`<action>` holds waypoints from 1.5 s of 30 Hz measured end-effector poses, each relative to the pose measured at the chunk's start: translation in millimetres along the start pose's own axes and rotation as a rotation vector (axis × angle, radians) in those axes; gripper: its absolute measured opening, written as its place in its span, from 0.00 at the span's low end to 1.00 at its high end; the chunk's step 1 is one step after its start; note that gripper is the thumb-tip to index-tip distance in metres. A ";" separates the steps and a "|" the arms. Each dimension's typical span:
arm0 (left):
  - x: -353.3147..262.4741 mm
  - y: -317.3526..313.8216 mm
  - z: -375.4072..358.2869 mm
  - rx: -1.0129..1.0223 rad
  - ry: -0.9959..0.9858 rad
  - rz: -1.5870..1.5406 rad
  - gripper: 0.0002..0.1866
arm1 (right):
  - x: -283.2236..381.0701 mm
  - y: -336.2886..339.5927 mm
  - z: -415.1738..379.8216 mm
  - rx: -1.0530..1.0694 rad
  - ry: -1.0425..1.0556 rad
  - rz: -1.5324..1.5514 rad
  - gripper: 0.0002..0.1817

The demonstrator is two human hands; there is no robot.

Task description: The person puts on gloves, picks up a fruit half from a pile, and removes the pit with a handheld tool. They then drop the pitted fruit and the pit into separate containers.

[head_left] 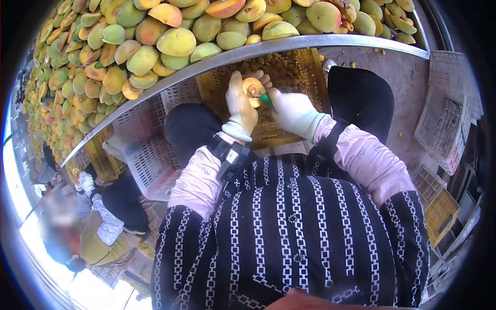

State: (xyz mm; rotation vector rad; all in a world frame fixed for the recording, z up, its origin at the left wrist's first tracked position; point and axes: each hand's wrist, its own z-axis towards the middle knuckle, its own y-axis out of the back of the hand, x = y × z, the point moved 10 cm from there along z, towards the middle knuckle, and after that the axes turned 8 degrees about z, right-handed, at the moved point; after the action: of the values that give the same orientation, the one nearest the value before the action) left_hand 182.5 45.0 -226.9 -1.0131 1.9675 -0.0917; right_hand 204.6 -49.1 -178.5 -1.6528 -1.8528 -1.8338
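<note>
Between my hands is a cut peach half (253, 92), its cut face up and a brown pit area at its centre. My left hand (240, 106), in a pale glove with yellowish stains, is closed around its outer side. In my right hand (292, 108), gloved in white, is a tool with a green handle (266, 100). Its working end reaches the middle of the peach half, but is too small to make out. Both hands are over a yellow crate (316, 77) that contains many brown pits (289, 67).
A metal-edged table (315, 41) heaped with peaches (175, 41), many cut, curves across the front. A white perforated crate (147, 150) stands at left, with a co-worker (111, 222) beyond it. More white crates (444, 119) and a yellow crate (442, 217) are at right.
</note>
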 end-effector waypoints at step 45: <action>-7.2 -13.0 5.3 0.159 -0.012 0.140 0.25 | -11.8 40.3 -22.7 -0.258 -0.003 0.155 0.13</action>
State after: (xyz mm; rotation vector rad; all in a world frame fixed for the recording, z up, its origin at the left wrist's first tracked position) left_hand 196.4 42.9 -219.6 -0.7695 1.9803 -0.1607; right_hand 223.2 -84.4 -152.2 -1.8181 -1.4913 -2.0728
